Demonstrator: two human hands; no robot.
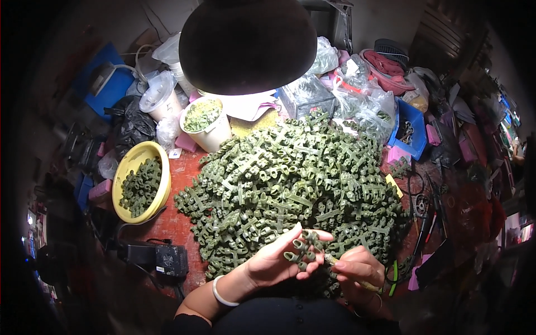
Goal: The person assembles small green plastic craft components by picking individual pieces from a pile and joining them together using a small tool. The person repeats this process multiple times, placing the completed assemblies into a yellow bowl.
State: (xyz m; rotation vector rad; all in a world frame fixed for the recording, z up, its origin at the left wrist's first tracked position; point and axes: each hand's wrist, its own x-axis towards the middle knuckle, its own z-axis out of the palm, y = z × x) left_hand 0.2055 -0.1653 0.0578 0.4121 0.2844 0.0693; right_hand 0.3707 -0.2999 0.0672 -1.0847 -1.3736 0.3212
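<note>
A big heap of dark green, waxy-looking pieces [290,184], ring-like parts joined by short bars, covers the middle of the red table. In front of it, my left hand [282,257] lies palm up and holds one cluster of green ring-like pieces [301,249] between thumb and fingers. Close by on the right, my right hand [360,271] pinches a slim yellowish stick-like tool [330,259], its tip pointing toward the cluster. I cannot tell whether the tip touches it. The tool's other end is partly hidden by my fingers.
A yellow basin [166,187] with green pieces stands left, beside a white bucket [215,137]. A black boxy device [171,261] sits front left. Blue bins [416,148], plastic bags and a cable [410,190] crowd the right. A dark round shape [248,44] overhangs the top.
</note>
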